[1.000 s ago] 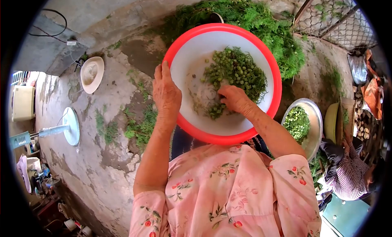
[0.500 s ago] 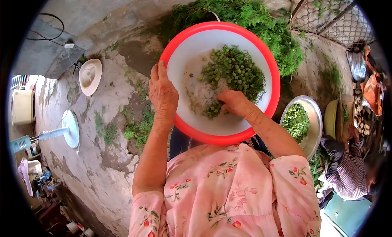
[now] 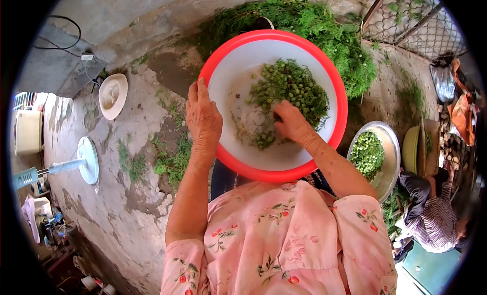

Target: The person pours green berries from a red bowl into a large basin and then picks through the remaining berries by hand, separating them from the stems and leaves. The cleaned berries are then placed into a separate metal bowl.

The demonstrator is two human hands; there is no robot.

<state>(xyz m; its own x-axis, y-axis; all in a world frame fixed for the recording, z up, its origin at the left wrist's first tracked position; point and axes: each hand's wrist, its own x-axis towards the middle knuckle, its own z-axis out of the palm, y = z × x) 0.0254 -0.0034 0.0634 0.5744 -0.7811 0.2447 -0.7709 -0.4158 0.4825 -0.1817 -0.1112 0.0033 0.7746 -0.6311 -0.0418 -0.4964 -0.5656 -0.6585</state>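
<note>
The wide basin (image 3: 341,92), white inside and with a red rim, is held in front of the person, above the dark cloth (image 3: 219,181) of the lap; what carries its weight cannot be seen. The left hand (image 3: 204,123) is open, its fingers almost straight and placed against the rim on that side; whether it grips firmly is not clear. The right hand (image 3: 294,123) is inside the basin with fingers bent inward, at the lower edge of the green pile (image 3: 297,89). The fingertips are partly hidden, so one cannot tell if they pinch something. A small green clump (image 3: 265,139) lies apart from the pile, near this hand.

The pile is gathered toward the far and right part of the basin, so its load is probably uneven. If the left hand slips or the knees move, the basin could tip and the green pieces could spill to the floor. A quick sweep of the right hand might also throw some over the rim. The metal bowl (image 3: 391,153), which has green pieces (image 3: 368,154) in it, stands just beside, and a wide movement of the right elbow could knock it.
</note>
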